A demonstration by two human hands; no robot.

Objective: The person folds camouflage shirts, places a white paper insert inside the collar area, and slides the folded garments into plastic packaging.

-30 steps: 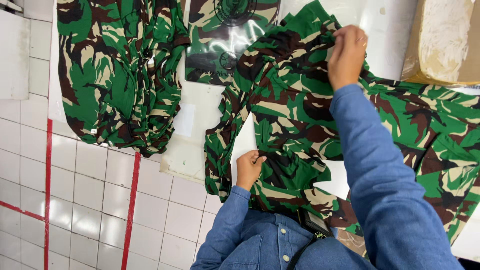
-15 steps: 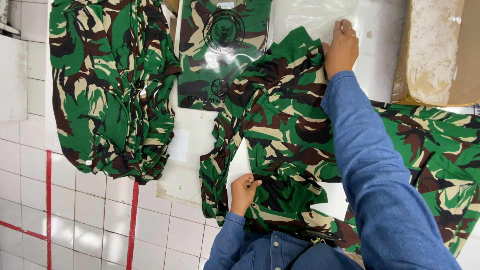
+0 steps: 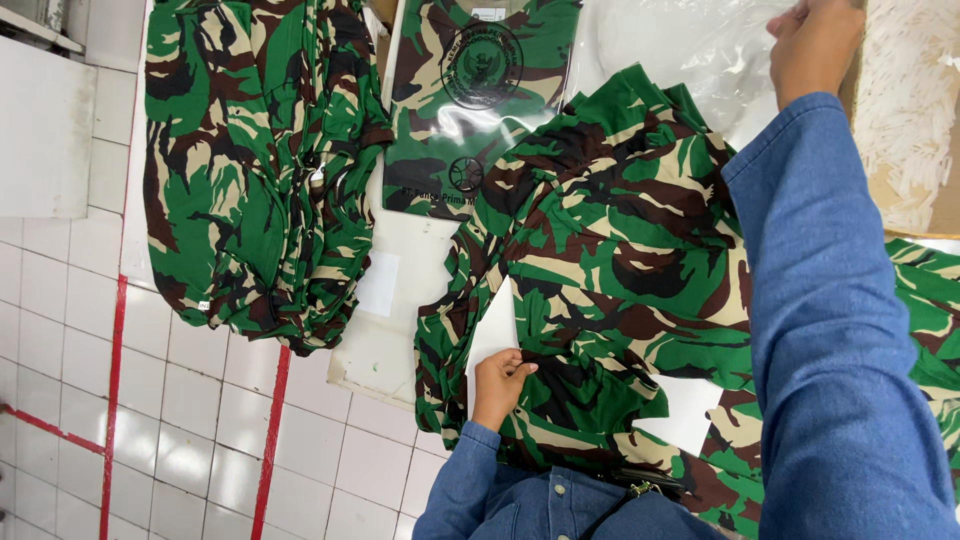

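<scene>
Head view: left hand (image 3: 500, 378) grip pinches the camouflage shirt (image 3: 620, 290) hem at the desk's near edge; right hand (image 3: 815, 45) grip holds a clear plastic bag (image 3: 690, 45) at the far edge. Folding step, judged; next needs bagging.

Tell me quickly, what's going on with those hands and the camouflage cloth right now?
Left hand pinching the near edge of the camouflage garment. Right hand up at the clear plastic bag. Bagged camouflage shirt and hanging camouflage pile alongside, nothing blocking.

Clear plastic bag (image 3: 470, 110) with round black emblem, holding folded camouflage garment, top centre.
</scene>
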